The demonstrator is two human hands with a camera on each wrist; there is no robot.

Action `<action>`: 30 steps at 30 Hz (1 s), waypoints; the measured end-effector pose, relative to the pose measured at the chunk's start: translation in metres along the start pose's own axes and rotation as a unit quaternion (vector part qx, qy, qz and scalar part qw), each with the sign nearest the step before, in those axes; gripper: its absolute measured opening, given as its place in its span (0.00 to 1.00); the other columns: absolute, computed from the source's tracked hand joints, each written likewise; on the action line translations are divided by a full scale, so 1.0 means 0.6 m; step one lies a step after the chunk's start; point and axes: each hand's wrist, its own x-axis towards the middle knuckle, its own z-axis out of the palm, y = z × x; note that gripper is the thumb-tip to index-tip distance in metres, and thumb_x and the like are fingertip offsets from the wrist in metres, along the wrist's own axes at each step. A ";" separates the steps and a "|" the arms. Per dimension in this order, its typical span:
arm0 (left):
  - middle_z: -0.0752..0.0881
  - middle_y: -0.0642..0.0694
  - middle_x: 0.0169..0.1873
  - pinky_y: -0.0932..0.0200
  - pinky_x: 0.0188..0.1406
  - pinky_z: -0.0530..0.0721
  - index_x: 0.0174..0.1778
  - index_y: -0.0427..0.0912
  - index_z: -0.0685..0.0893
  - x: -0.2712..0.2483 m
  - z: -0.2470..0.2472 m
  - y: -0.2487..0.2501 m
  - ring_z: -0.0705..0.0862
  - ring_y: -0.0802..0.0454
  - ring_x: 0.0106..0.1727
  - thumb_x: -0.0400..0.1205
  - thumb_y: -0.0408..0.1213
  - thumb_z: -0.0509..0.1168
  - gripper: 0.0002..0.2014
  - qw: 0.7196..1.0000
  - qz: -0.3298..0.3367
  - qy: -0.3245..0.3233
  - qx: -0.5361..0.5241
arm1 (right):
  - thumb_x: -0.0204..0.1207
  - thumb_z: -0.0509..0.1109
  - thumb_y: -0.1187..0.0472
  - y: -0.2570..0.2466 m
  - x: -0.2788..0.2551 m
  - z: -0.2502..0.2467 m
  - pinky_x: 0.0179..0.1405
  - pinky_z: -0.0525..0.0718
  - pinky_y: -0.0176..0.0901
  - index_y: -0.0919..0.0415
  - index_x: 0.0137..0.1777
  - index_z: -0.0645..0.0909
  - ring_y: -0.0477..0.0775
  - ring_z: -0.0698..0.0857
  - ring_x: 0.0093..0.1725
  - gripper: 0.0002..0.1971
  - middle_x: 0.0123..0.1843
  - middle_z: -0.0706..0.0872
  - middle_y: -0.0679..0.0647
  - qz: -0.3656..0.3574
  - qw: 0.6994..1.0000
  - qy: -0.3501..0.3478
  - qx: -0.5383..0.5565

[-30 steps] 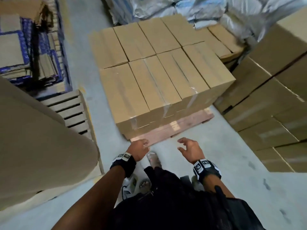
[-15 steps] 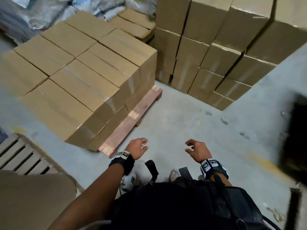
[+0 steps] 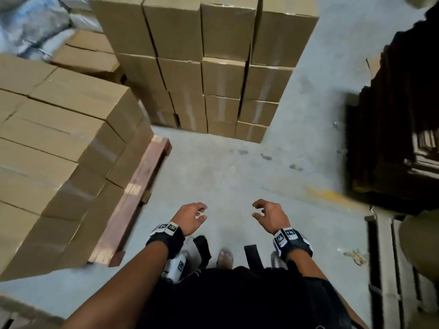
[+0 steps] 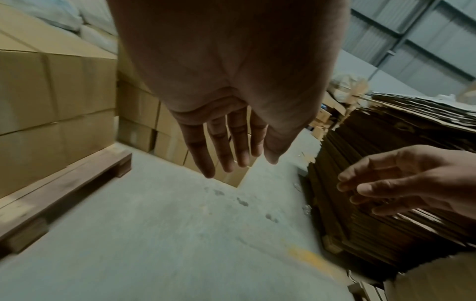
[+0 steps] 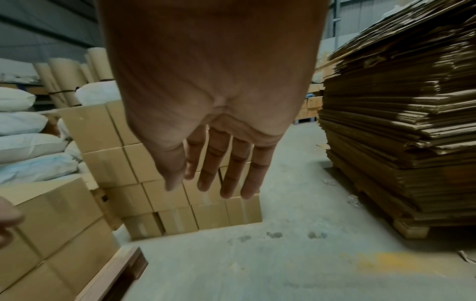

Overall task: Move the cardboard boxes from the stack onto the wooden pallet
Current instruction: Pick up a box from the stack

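Ahead of the pallet (image 3: 133, 200), the stack (image 3: 213, 74) stands on the floor, well apart from my hands. Left hand (image 3: 190, 217) and right hand (image 3: 270, 216) hang empty, fingers loose, free for the next box, I judge.

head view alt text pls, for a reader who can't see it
Seen from above, a person's empty left hand and right hand, fingers loosely curled, hang over a grey concrete floor. Ahead stands a tall stack of cardboard boxes; to the left, more boxes sit on a wooden pallet. A dark pile of flattened cardboard fills the right edge.
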 end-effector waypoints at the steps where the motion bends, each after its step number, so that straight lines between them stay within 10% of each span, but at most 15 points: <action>1: 0.89 0.48 0.65 0.61 0.65 0.82 0.73 0.45 0.85 0.021 0.000 0.022 0.88 0.52 0.60 0.87 0.42 0.70 0.18 1.000 0.015 -0.009 0.010 | 0.82 0.76 0.50 0.010 0.007 -0.016 0.62 0.88 0.54 0.45 0.69 0.84 0.51 0.89 0.63 0.16 0.67 0.89 0.42 0.004 1.000 0.009 0.009; 18: 0.87 0.46 0.68 0.60 0.69 0.81 0.76 0.44 0.83 0.472 -0.120 0.226 0.86 0.50 0.64 0.88 0.42 0.70 0.19 0.989 0.095 -0.096 0.059 | 0.82 0.76 0.50 0.049 0.297 -0.231 0.61 0.88 0.55 0.43 0.69 0.84 0.52 0.87 0.64 0.16 0.69 0.86 0.46 0.067 0.995 0.065 0.023; 30: 0.86 0.51 0.68 0.53 0.71 0.81 0.76 0.49 0.83 0.834 -0.476 0.545 0.84 0.55 0.66 0.89 0.43 0.69 0.19 0.970 0.229 0.059 0.053 | 0.82 0.75 0.46 -0.080 0.645 -0.711 0.56 0.89 0.60 0.43 0.68 0.83 0.56 0.88 0.62 0.16 0.68 0.86 0.47 -0.055 0.947 0.314 0.036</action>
